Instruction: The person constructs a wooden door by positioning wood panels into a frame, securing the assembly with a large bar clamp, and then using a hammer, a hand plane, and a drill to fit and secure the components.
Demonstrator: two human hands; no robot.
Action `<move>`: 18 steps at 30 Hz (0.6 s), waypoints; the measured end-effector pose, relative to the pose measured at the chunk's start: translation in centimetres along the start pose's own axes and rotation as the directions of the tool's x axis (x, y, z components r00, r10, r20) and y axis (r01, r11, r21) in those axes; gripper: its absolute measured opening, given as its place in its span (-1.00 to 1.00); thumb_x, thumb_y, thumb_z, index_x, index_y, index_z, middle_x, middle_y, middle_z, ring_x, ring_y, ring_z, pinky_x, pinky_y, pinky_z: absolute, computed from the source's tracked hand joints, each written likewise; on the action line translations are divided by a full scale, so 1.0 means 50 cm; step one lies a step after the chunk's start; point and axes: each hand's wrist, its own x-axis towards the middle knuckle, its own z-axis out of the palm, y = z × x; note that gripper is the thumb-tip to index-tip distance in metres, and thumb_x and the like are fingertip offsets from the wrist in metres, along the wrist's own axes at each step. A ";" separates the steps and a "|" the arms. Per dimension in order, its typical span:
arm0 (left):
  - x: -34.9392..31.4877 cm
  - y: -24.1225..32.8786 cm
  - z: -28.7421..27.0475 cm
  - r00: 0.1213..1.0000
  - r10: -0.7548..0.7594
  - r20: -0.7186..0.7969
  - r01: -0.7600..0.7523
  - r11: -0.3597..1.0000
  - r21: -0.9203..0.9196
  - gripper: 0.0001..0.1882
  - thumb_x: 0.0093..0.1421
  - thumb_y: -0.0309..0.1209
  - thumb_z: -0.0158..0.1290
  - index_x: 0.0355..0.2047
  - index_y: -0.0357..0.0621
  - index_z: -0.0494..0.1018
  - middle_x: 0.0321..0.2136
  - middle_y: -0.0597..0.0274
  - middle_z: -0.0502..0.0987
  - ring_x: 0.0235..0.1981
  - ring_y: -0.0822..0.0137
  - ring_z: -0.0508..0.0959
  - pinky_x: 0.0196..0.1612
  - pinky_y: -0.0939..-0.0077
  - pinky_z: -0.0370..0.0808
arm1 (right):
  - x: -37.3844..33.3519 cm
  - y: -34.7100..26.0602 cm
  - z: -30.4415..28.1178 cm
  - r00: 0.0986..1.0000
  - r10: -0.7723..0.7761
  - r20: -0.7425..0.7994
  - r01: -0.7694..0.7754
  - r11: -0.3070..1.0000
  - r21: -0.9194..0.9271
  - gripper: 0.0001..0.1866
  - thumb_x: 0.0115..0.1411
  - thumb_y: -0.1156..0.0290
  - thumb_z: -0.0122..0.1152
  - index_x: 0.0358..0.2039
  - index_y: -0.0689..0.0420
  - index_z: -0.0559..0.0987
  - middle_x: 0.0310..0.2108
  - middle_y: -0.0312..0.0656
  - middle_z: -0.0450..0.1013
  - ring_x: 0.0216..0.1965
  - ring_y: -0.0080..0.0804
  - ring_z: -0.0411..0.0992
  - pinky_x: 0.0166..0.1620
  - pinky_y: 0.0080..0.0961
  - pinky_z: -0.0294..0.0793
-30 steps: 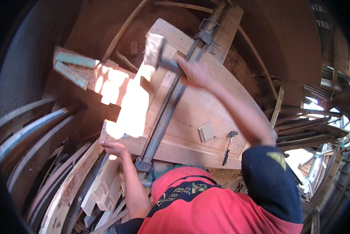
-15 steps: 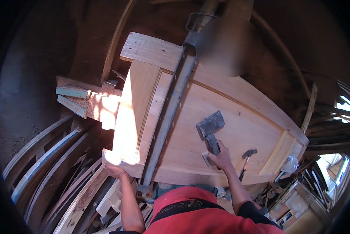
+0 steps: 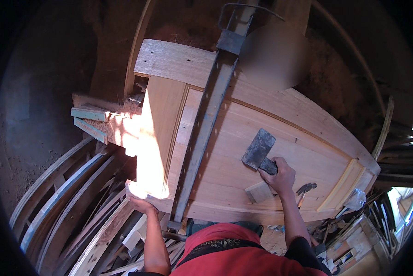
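A pale wooden panelled door (image 3: 225, 152) lies in front of me. A long metal bar clamp (image 3: 202, 133) crosses it. My right hand (image 3: 282, 177) grips the short dark handle of a sledgehammer (image 3: 260, 149), whose blocky grey head is over the panel. A small wood block (image 3: 259, 192) shows just below that hand; I cannot tell whether the hand touches it. At the door's near left corner my left hand (image 3: 142, 205) is closed around the edge, its fingers partly hidden. A claw hammer (image 3: 306, 188) lies right of my right hand.
Curved wooden frames (image 3: 63, 179) lean in a stack at the left. A wooden support with pale green pieces (image 3: 90, 113) stands beside the door's left end. A clear plastic bag (image 3: 355, 199) sits at its right end. Scrap wood (image 3: 358, 234) fills the lower right.
The view has shifted slightly. The sledgehammer has turned in my right hand, its handle now pointing more sideways. More of the wood block shows. My left hand stays at the door's corner.
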 end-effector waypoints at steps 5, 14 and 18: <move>0.001 -0.002 -0.001 1.000 -0.013 -0.010 0.013 1.000 -0.018 -0.32 0.43 0.00 -0.38 0.16 -0.44 0.32 0.08 -0.11 0.45 0.02 0.00 0.54 0.03 0.15 0.55 | -0.005 -0.008 0.006 1.000 0.005 -0.022 -0.006 0.999 -0.036 -0.50 -0.20 0.15 0.59 -0.31 0.09 0.54 -0.40 -0.11 0.53 -0.40 -0.08 0.56 -0.35 -0.28 0.55; 0.002 0.003 0.001 0.999 0.008 -0.035 -0.006 0.998 0.064 -0.31 0.42 -0.01 -0.33 0.11 -0.51 0.36 0.05 -0.15 0.47 0.03 0.00 0.53 0.05 0.19 0.52 | -0.015 -0.007 0.009 1.000 -0.006 0.011 0.007 0.995 -0.102 -0.46 -0.15 0.05 0.55 -0.26 0.10 0.53 -0.34 -0.12 0.53 -0.36 -0.10 0.57 -0.34 -0.25 0.54; 0.041 -0.045 -0.027 0.996 0.050 -0.076 -0.046 0.997 0.053 -0.32 0.43 -0.02 -0.35 0.08 -0.49 0.41 -0.01 -0.15 0.54 -0.03 -0.03 0.56 0.03 0.15 0.49 | -0.014 -0.019 0.010 1.000 -0.002 0.031 0.006 0.991 -0.137 -0.47 -0.11 0.05 0.53 -0.26 0.13 0.53 -0.35 -0.05 0.54 -0.35 -0.02 0.56 -0.30 -0.20 0.54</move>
